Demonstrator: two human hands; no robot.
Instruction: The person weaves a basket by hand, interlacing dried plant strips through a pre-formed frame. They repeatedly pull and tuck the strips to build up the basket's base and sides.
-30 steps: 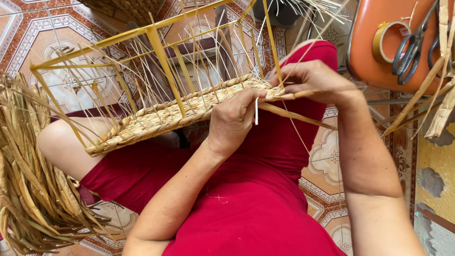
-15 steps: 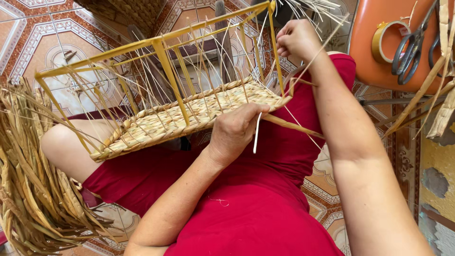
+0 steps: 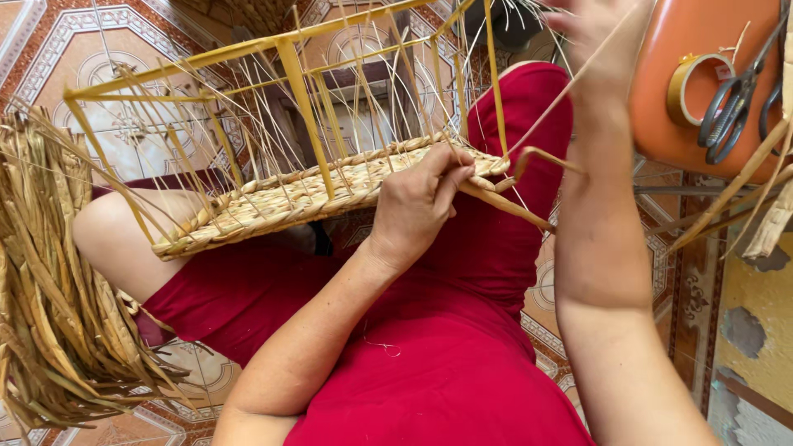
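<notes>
Left hand [image 3: 421, 202] pinches the woven edge of the half-made basket [image 3: 330, 186] resting on the lap, while the right hand [image 3: 599, 37], raised far right, grips and draws a straw strand [image 3: 549, 124] taut, mid-weave; tucking the strand looks next.

It was a home used as a small weaving workshop, as showed the patterned floor tiles [image 3: 49, 49], the big bundle of dried straw [image 3: 49, 289] on the floor, the half-woven basket on a yellow wire frame [image 3: 273, 177], and the scissors [image 3: 731, 107] and tape roll [image 3: 690, 87] on an orange stool [image 3: 661, 124].
</notes>
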